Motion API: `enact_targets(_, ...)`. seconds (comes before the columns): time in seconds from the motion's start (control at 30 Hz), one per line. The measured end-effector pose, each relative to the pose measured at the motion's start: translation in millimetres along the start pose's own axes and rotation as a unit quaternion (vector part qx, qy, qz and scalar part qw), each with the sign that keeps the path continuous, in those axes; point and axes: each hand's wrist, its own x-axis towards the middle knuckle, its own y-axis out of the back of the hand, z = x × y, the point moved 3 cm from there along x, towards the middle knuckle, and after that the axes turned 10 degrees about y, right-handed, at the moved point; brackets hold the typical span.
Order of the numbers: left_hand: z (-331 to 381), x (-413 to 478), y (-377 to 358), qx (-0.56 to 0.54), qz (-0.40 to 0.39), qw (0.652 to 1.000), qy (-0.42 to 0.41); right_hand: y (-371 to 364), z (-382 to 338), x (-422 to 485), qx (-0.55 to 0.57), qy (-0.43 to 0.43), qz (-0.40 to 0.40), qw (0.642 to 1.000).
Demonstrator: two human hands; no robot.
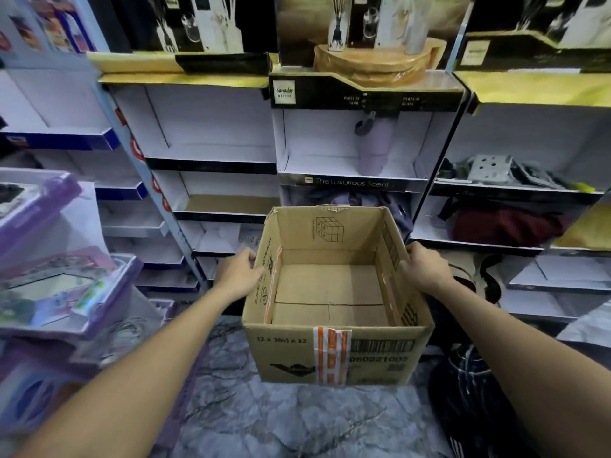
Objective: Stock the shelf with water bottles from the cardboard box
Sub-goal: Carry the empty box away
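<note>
1. The cardboard box (pixel 334 355) sits in the middle of the view with its top open. It is in front of the shelves and above a grey marbled floor (pixel 264 408). I cannot tell whether it rests on the floor or is held just off it.
2. The left hand (pixel 239 272) grips the box's left wall near the top edge, with the fingers (pixel 249 256) curled round the rim.
3. The right hand (pixel 425 269) grips the right wall in the same way, fingers bent over the rim. Both forearms reach forward from the bottom corners.
4. The whole inner bottom of the box shows: plain brown flaps meeting at a seam. Orange-and-white tape runs down the front wall beside a barcode.
5. One lilac water bottle (pixel 373 143) with a dark lid stands upright in the upper white compartment of the middle shelf (pixel 317 166), right of centre, well apart from the box.
6. Above that compartment is a black-and-gold display holding a reed diffuser (pixel 337 28).
7. On the shelf unit to the right, a dark red bag (pixel 506 226) lies on a lower level.
8. Purple packaged goods (pixel 49 276) are stacked at the left edge.
9. A dark bag (pixel 469 391) lies on the floor just right of the box.
</note>
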Motion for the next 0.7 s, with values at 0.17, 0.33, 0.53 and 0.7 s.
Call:
enact_targets(0.17,9.8,8.1,-33.6,0.025,-0.013,0.999,0.037,-13.1,29.2,28.4,-0.003,0.023,-0.043,0.999)
enact_targets(0.33,15.5,11.2,-71.1,0.036,-0.021,0.997,0.061,-32.4,56.8,37.6,-0.010,0.023,-0.090,0.996)
enact_targets(0.53,-4.1,26.9,-116.4,0.005,-0.081,0.993,0.087,-67.6,79.0,37.3,0.010,-0.020,-0.141,0.990)
enact_targets(0.7,-38.7,44.1,-167.7,0.000,-0.135,0.986,0.095,-117.9,94.7,36.7,0.015,-0.068,-0.180,0.981)
